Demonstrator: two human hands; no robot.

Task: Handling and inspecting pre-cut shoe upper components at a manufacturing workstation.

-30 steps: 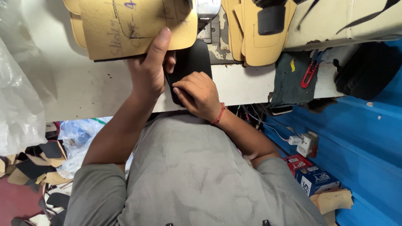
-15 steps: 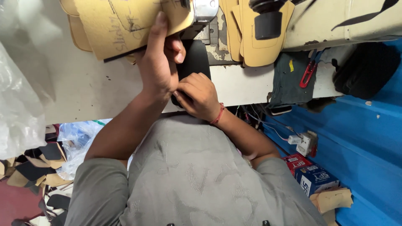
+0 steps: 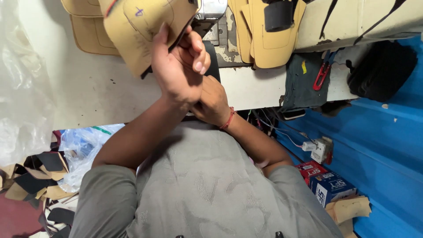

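Observation:
My left hand is raised over the white table and grips a tan cut pattern piece with pen marks, with a thin black piece under it. My right hand sits just below and behind the left hand at the table's near edge, on a black piece that is mostly hidden. Its fingers are covered by my left hand.
More tan cut pieces lie at the back left and back middle. A metal machine part, a dark cloth with red snips, a black bag, a clear plastic bag, floor scraps, boxes.
My left hand has lifted the tan piece up and toward me, turning it, and now covers my right hand. The right hand stayed near the table edge.

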